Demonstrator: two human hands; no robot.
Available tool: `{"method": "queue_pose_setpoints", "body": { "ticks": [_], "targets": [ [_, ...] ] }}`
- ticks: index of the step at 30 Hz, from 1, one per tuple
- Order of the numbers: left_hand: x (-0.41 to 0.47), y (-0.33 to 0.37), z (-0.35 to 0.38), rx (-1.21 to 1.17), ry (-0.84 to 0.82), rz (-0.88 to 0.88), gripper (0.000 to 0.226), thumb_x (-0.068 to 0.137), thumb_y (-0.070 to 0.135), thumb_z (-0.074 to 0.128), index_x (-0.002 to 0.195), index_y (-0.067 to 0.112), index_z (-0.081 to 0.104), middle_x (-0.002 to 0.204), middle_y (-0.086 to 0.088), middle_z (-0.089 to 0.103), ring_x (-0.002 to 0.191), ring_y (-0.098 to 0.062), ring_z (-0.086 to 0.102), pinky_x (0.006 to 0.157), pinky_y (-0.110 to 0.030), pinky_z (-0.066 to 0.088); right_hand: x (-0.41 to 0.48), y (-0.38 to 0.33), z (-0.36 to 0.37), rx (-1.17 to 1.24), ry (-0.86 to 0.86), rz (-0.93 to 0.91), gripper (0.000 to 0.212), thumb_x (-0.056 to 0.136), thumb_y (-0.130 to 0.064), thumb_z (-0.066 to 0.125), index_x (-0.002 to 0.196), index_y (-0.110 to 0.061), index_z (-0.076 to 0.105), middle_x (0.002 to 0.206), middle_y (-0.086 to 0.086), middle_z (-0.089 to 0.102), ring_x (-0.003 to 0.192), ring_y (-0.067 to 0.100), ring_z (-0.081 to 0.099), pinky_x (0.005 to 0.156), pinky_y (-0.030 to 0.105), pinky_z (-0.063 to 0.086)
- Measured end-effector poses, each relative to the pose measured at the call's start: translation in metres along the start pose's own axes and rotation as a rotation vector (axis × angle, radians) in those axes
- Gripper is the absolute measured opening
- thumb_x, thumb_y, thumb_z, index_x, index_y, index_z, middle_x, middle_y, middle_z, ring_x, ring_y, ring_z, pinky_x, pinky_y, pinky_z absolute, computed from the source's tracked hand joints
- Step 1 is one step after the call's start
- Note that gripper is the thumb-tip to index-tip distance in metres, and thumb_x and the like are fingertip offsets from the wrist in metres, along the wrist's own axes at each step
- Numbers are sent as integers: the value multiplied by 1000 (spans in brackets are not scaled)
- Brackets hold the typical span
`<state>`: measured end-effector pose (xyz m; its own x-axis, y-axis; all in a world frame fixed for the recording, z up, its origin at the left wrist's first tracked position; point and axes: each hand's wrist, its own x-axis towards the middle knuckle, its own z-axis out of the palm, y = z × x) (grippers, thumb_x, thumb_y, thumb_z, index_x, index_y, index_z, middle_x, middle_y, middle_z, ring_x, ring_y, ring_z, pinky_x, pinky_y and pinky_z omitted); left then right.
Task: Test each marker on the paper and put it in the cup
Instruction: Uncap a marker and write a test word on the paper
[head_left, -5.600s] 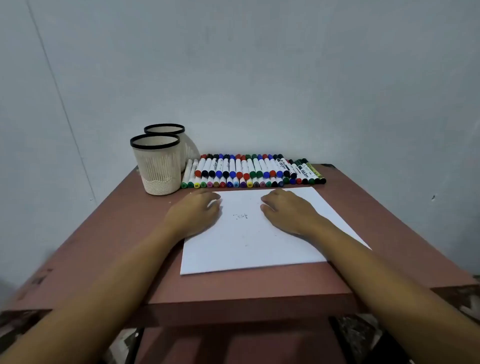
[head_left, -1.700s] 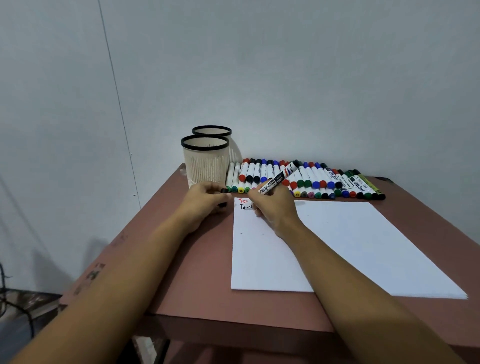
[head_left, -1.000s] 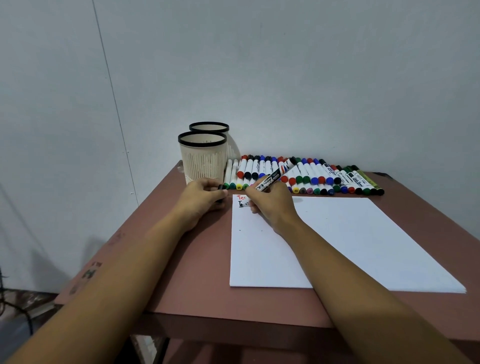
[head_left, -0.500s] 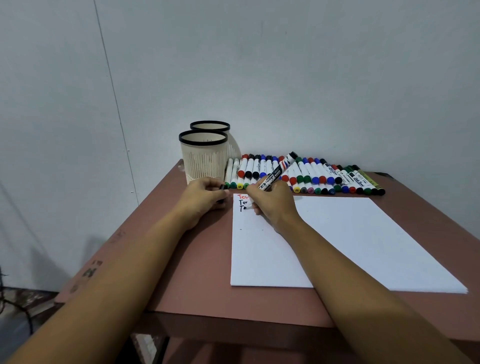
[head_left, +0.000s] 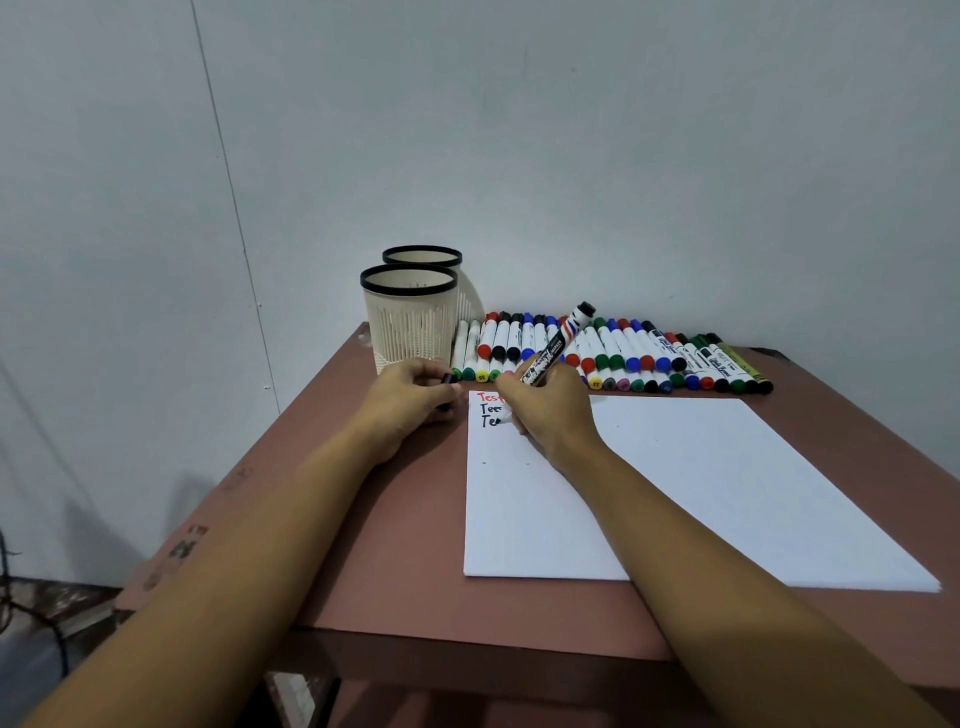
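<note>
**Marker (head_left: 555, 349) under test at corner of paper (head_left: 701, 483)**

Right grip (head_left: 550, 410) clasps the black marker low on its barrel, tip at the paper's far left corner. Left grip (head_left: 410, 400) pinches a small black cap (head_left: 448, 381) just before the cup (head_left: 410, 322). Light, rigid and smooth, the marker likely handles easily; mid-barrel seems the surest hold for recapping and dropping in.

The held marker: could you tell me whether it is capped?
Uncapped: the marker writes on the paper; the left hand pinches a black cap.
</note>
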<state>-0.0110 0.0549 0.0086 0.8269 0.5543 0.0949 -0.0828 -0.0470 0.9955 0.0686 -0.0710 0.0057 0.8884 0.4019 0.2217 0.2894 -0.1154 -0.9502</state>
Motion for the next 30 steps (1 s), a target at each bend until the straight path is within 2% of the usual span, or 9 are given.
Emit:
{"method": "queue_pose_setpoints", "body": {
  "ticks": [2,6,9,13,16,21,26,30],
  "targets": [
    [0,0,0,-1,1,-4,16,84,-6,59,99,1,56,77,-9,56,70,-15,58,54,-14,53,0,1,0,7,25,1,20,80,-11,60,63,-12,50,53,-1,50,49,14,47,47,23,35],
    [0,0,0,7,-2,2,12,85,-5,60,90,5,57,79,-10,56,72,-16,58,55,-15,54,0,2,1,-35,13,-29,21,81,-13,61,64,-14,50,58,-1,51,57,16,50,57,28,42],
    [0,-1,0,11,3,7,12,85,-5,59,90,6,57,80,-9,56,72,-15,57,55,-15,54,-1,1,0,-25,-8,-15,23,81,-12,61,62,-15,49,54,-1,49,51,15,48,55,28,41],
    [-1,0,1,13,1,7,13,85,-6,59,87,7,57,77,-7,55,71,-14,57,56,-15,54,-1,0,0,-41,15,-26,22,81,-12,62,63,-13,48,61,3,53,60,18,54,57,27,42],
    [-1,1,1,14,2,10,15,85,-6,58,83,9,57,76,-7,56,70,-15,57,57,-16,55,-2,0,0,-46,7,-23,19,81,-13,62,66,-12,50,62,3,53,60,16,52,57,27,42],
    [0,0,1,12,12,3,15,85,-5,59,98,2,57,80,-8,56,72,-15,58,56,-16,55,-3,-1,-3,-13,59,0,19,80,-11,60,63,-12,50,53,-1,49,48,12,45,48,23,35],
    [1,-1,1,21,12,-2,16,84,-5,60,98,2,57,80,-7,56,72,-15,58,56,-16,55,-3,-2,-3,-71,70,-21,14,82,-12,61,70,-10,53,56,-4,50,51,8,48,45,17,35],
    [1,-1,1,32,14,2,19,85,-5,60,103,0,57,81,-7,55,71,-15,58,57,-16,55,-2,-2,-1,-37,56,-12,19,81,-11,60,65,-12,48,64,3,55,63,20,58,54,25,41]
  ]
}}
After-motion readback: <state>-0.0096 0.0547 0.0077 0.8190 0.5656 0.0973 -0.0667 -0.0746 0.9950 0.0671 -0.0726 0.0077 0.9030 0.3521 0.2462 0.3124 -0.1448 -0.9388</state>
